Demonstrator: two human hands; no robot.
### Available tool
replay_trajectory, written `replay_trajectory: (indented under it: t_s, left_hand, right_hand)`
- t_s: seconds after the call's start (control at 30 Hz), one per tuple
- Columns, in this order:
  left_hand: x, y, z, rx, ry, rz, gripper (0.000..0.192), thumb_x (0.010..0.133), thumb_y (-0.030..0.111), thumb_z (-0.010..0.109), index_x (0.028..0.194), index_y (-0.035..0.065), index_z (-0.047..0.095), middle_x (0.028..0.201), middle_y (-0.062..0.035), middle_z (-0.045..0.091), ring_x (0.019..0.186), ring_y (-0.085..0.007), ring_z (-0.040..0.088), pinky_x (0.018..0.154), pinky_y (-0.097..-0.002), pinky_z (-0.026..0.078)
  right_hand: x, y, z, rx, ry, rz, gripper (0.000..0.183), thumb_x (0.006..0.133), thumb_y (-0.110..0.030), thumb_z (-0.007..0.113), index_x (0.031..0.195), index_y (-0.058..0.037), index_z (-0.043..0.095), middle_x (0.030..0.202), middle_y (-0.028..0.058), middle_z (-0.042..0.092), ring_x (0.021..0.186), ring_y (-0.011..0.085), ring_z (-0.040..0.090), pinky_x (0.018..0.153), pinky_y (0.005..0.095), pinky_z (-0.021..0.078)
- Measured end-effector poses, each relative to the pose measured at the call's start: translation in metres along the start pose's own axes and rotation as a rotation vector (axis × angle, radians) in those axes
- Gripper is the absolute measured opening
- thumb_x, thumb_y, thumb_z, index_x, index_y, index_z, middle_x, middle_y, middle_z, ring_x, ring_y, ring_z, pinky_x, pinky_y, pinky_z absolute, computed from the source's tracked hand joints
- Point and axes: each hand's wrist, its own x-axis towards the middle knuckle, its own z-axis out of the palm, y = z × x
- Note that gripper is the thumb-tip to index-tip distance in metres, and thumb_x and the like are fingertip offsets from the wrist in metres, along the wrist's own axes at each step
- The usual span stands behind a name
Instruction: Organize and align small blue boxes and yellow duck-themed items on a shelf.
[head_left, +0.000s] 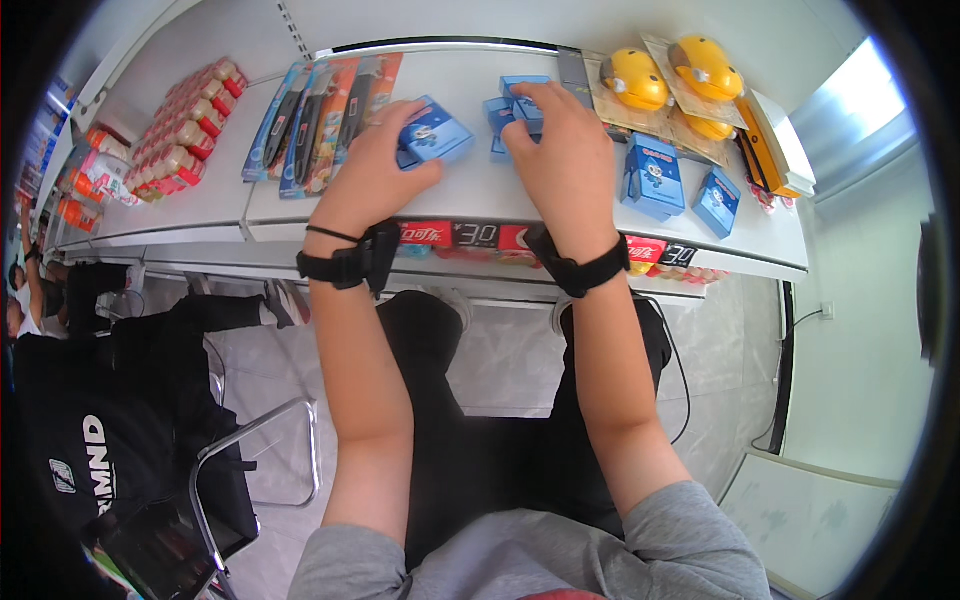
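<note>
My left hand (381, 169) grips a small blue printed box (442, 136) by its left part, above the white shelf (469, 196); a bit of another blue box shows beneath. My right hand (564, 150) is over a loose cluster of small blue boxes (498, 114), thumb and fingers spread around one of them; whether it grips that box cannot be told. To the right of my right hand, a stack of blue boxes (654, 174) and a single blue box (718, 201) stand near the shelf's front edge.
Carded knives or peelers (319, 124) lie left of my left hand. Packs of small red-wrapped bottles (187, 135) fill the left end. Yellow toys on cards (637, 79) lie at the back right. A metal-framed chair (311, 450) and a seated person in black (127, 390) are at left.
</note>
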Motion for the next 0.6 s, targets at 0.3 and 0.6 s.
replay_trajectory:
  t_s: [0.3,0.6]
  left_hand:
    - [0.000,0.000,-0.001,-0.141,0.095,-0.213,0.067,0.098,0.044,0.056,0.149,0.0057,0.037,0.139,-0.0254,0.051,0.134,-0.0382,0.046,0.111,-0.0424,0.036]
    - [0.008,0.008,0.010,0.265,0.252,0.001,0.093,0.078,0.046,0.083,0.146,0.0004,0.039,0.138,-0.0257,0.051,0.127,-0.0383,0.051,0.108,-0.0441,0.040]
  right_hand:
    - [0.010,0.019,-0.153,0.008,0.089,0.351,0.031,0.087,-0.018,0.064,0.110,0.0017,0.069,0.114,0.0231,0.069,0.106,0.0374,0.066,0.092,0.0407,0.0509]
    - [-0.036,0.120,-0.130,-0.525,-0.239,0.187,0.035,0.092,-0.022,0.060,0.116,0.0044,0.059,0.124,0.0240,0.061,0.111,0.0453,0.058,0.097,0.0527,0.0477]
